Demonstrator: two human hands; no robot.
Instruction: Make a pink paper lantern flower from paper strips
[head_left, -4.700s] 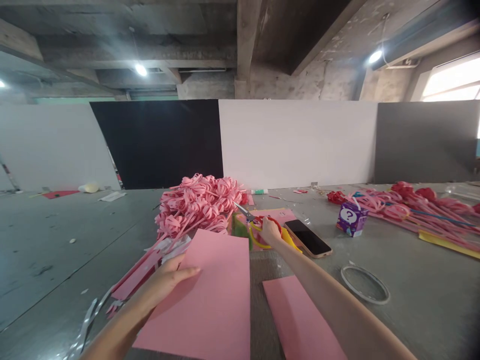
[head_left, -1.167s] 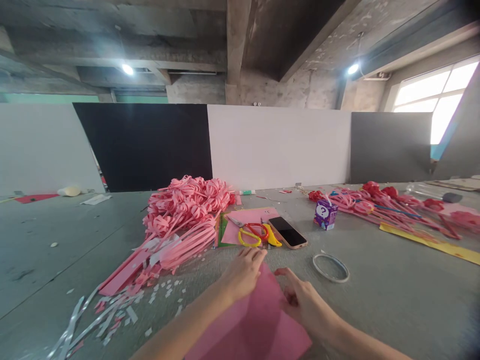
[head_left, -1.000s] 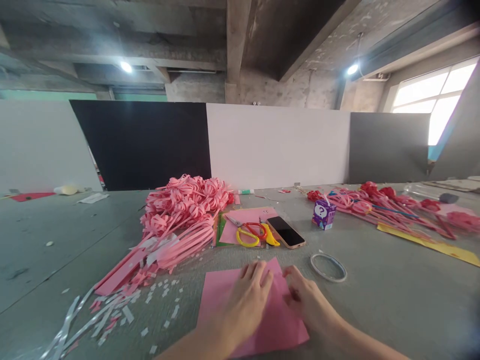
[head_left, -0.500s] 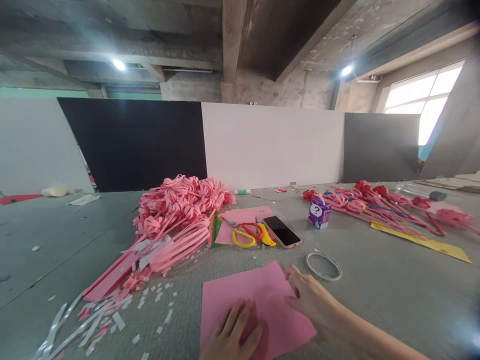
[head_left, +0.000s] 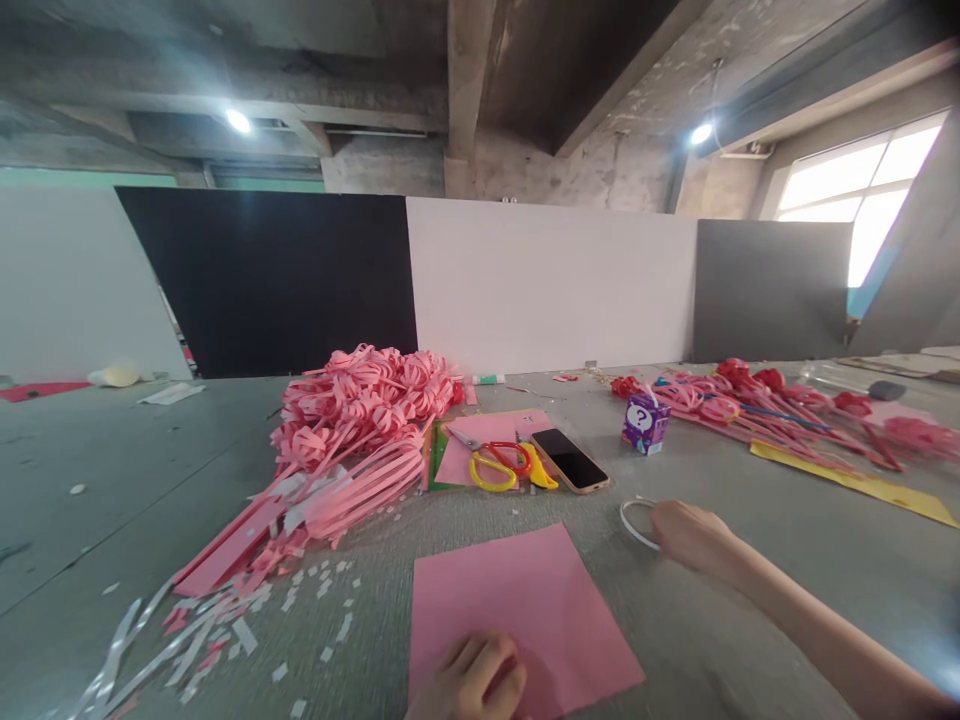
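A square sheet of pink paper lies flat on the grey table in front of me. My left hand rests on its lower part with the fingers curled in, and nothing shows in them. To the right of the sheet, a thin roll of tape lies on the table. My right hand has its fingers closed on the roll's right side, covering that part; the fingertips are hidden.
Beyond the sheet are scissors on pink paper, a phone and a purple box. Pink paper-strip flowers are heaped at left, with scraps before them. More pink and red flowers and a yellow strip lie right.
My right hand has left the pink sheet's right edge, moved right and closed on the tape roll. The left hand's fingers, spread flat before, have curled in on the sheet.
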